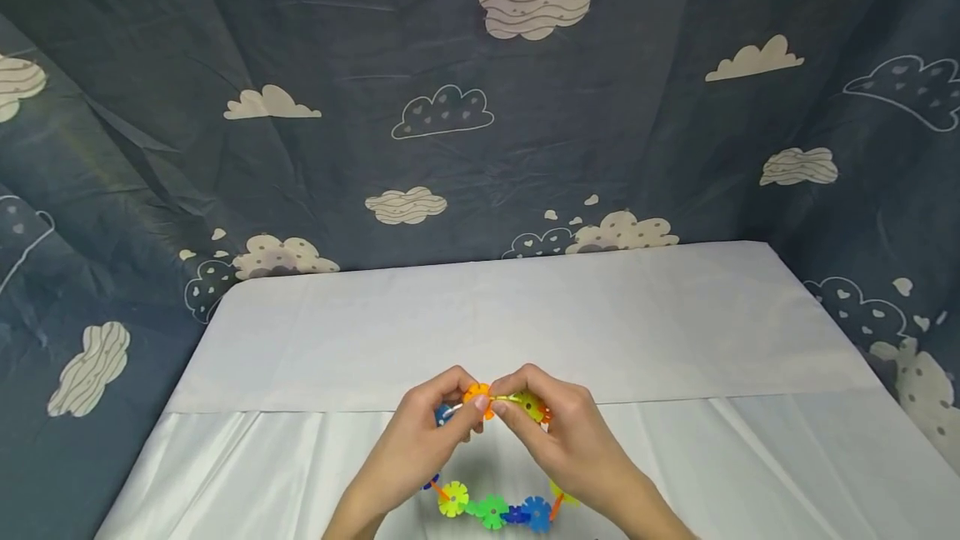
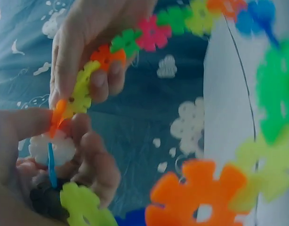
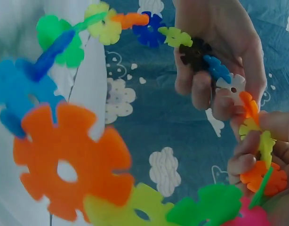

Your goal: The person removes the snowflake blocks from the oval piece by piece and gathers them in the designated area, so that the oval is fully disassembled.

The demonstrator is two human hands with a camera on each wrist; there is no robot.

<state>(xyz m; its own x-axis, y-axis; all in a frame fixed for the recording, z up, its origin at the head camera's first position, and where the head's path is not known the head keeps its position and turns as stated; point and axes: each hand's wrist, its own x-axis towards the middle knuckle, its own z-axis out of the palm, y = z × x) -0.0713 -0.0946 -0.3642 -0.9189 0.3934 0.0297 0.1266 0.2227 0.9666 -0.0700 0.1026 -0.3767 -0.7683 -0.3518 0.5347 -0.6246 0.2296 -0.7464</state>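
Above the white table my left hand [image 1: 416, 436] and right hand [image 1: 581, 432] meet, fingertips touching. Both hold a long chain of notched plastic flower discs slotted edge to edge. My left thumb and finger pinch an orange flower disc [image 1: 477, 394]; in the right wrist view it joins a white disc [image 3: 231, 88]. A yellow flower disc [image 2: 78, 96] beside it is pinched by my right hand. Behind the left fingers runs a blue disc [image 3: 217, 69]. The chain's lower stretch, with a green disc [image 1: 492, 512], hangs in a loop below the hands. Fingers partly hide the orange-yellow joint.
White cloth covers the table [image 1: 300, 340], with a seam across it. A dark cloud-print curtain [image 1: 442, 23] surrounds the back and both sides. Close to the right wrist camera hangs a large orange disc [image 3: 36, 160] of the chain.
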